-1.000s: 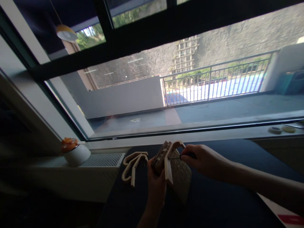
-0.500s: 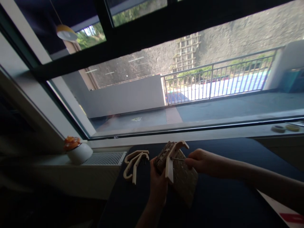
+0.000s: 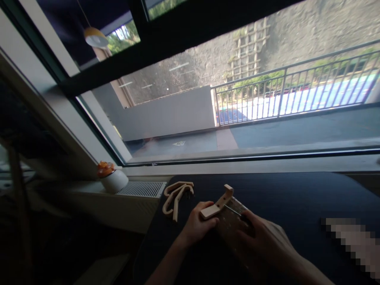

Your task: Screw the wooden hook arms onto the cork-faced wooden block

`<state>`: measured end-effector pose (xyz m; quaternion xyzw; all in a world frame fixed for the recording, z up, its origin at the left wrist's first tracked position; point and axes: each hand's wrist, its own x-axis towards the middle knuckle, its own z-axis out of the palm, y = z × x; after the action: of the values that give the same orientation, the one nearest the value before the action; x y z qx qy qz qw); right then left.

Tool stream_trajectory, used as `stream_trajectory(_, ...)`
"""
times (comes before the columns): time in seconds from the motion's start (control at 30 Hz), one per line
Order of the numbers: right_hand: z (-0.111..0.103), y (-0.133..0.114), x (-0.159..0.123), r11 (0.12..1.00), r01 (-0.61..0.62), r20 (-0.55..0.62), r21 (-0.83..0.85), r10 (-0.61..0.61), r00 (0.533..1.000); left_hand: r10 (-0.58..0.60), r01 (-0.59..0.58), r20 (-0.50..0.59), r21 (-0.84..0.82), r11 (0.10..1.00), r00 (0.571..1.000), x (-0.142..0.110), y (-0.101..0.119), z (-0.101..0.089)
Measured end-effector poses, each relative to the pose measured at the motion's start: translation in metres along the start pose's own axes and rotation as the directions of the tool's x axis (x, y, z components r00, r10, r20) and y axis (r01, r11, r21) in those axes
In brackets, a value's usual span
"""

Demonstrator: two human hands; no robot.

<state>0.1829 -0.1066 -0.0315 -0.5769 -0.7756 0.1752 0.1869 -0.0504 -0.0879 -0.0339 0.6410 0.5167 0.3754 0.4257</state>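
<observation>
My left hand [image 3: 197, 225] is closed around the lower end of a pale wooden hook [image 3: 218, 206], a bent piece with dark screw holes. It also seems to steady a brown rough-surfaced board [image 3: 230, 229] under the hook; the board's lower part is lost in shadow. In my right hand [image 3: 264, 237] is a screwdriver [image 3: 233, 209], its thin metal shaft reaching the hook near a hole. The handle is mostly hidden by my fingers. Left of my hands, several similar wooden hooks [image 3: 177, 200] lie together, with small dark screws [image 3: 187, 194] beside them.
Everything rests over a dark table [image 3: 291, 194] against a window sill [image 3: 237, 168]. A white pot with an orange top [image 3: 114, 180] stands by a vent grille [image 3: 142, 189] at left. A pixelated patch [image 3: 353, 241] covers something at right.
The hook and board have turned and dropped lower. My right hand has moved down and nearer to me, its shaft still at the hook. The view has shifted sideways.
</observation>
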Motion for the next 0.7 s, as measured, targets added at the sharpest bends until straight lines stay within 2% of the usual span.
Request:
stream_trajectory(0.1,0.008,0.004,-0.003,0.992,0.113,-0.052,-0.049,-0.116,0.992,0.101,-0.101,-0.048,0.004,0.995,0.994,0.002,-0.003,0.006)
stream_trajectory(0.23,0.011,0.01,-0.002,0.984,0.17,-0.056,-0.048,-0.173,0.983,0.146,-0.147,-0.104,-0.007,0.989,0.984,0.006,-0.008,0.011)
stream_trajectory(0.57,0.006,0.005,-0.001,0.984,0.166,-0.061,-0.063,-0.17,0.984,0.142,-0.144,-0.115,-0.007,0.99,0.983,0.006,-0.008,0.012)
stream_trajectory(0.7,0.007,0.003,-0.003,0.985,0.156,-0.029,-0.069,-0.158,0.987,0.127,-0.131,-0.132,-0.025,0.991,0.983,0.007,-0.008,0.011)
